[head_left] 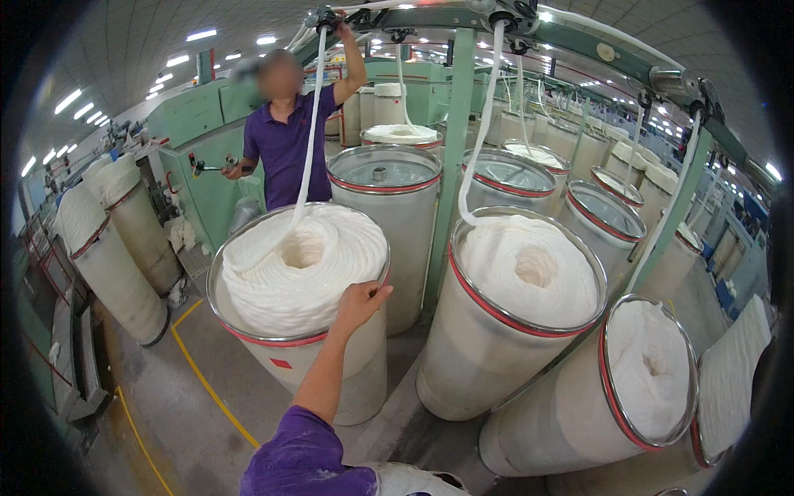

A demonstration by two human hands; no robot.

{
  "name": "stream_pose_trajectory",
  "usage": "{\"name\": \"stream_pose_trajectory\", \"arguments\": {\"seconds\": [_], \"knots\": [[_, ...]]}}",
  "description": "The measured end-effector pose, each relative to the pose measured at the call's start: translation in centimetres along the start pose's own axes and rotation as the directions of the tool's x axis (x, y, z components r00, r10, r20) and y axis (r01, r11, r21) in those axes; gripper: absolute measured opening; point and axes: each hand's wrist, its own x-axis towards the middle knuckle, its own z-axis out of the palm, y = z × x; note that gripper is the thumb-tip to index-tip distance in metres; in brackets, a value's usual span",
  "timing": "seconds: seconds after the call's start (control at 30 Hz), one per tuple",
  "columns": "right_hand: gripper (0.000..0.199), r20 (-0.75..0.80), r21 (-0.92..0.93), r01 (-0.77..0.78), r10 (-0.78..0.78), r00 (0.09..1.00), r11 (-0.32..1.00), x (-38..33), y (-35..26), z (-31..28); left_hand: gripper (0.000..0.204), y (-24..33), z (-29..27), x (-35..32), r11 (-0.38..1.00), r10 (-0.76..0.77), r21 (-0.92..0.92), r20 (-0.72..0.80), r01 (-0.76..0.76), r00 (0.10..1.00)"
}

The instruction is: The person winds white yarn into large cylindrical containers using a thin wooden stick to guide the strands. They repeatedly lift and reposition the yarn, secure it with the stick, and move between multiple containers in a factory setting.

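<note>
Overhead frame: a green metal frame (579, 37) arcs across the top of the view, its upright post (451, 165) standing between the two nearest cans.
Floor: grey concrete floor (165, 413) with a yellow painted line (203, 376) curving past the base of the near can.
Near can: a tall white sliver can (298, 285) with a steel rim and red band stands at centre-left, heaped with white coiled sliver (302, 264).
Neighbour cans: a second full can (517, 306) sits just to the right of the post, and a third full can (628, 388) beyond it at lower right, both seeming to tilt from the lens bend.
Closed can: behind the near can stands a can with a flat metal lid (385, 169).
Co-worker: a person in a purple shirt (285, 145) stands behind the near can, one arm raised to the frame, the other hand holding a small tool (211, 168).
Sliver strand: a white strand (310, 132) runs up from the coil to the frame by that raised hand.
Own hand: only one arm of the wearer shows, in a purple sleeve; which hand it is cannot be told for sure, it reads as the left hand (360, 302).
Fingers: the fingers (376, 291) are curled narrowly over the near can's rim, touching rim and sliver edge.
</note>
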Motion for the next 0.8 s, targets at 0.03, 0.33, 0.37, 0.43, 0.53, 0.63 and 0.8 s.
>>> {"name": "stream_pose_trajectory", "arguments": {"seconds": [0.03, 0.33, 0.37, 0.43, 0.53, 0.63, 0.8], "knots": [[0.055, 0.004, 0.0, 0.002, -0.002, 1.0, 1.0, 0.03, -0.01, 0.01, 0.042, 0.05, -0.03, -0.02, 1.0, 0.002, 0.007, 0.003, -0.002, 1.0], [0.052, 0.057, -0.004, 0.038, -0.038, 0.998, 0.999, 0.49, 0.16, 0.09, 0.042, 0.35, -0.19, 0.06, 0.999, -0.007, 0.036, 0.018, 0.007, 1.0], [0.052, 0.071, -0.027, 0.065, -0.063, 0.996, 0.998, 0.41, 0.19, 0.06, 0.042, 0.38, -0.19, 0.04, 0.998, -0.021, 0.054, 0.015, 0.02, 1.0], [0.052, 0.03, -0.003, 0.052, -0.052, 0.998, 0.999, 0.18, 0.22, -0.07, 0.042, 0.39, -0.17, 0.02, 0.999, -0.003, 0.035, 0.013, 0.002, 1.0], [0.052, 0.001, 0.0, 0.042, -0.042, 0.999, 0.999, -0.05, 0.16, -0.28, 0.041, 0.21, -0.11, 0.04, 0.999, -0.001, 0.032, 0.013, 0.001, 1.0], [0.052, 0.016, -0.011, 0.017, -0.017, 1.0, 1.0, 0.01, 0.14, -0.39, 0.04, -0.15, -0.01, 0.15, 0.999, 0.014, 0.038, 0.013, -0.015, 1.0], [0.053, 0.065, 0.059, 0.014, -0.018, 0.998, 0.998, 0.32, 0.35, -0.34, 0.04, -0.4, 0.11, 0.12, 1.0, 0.003, 0.021, 0.007, -0.003, 1.0]]}}
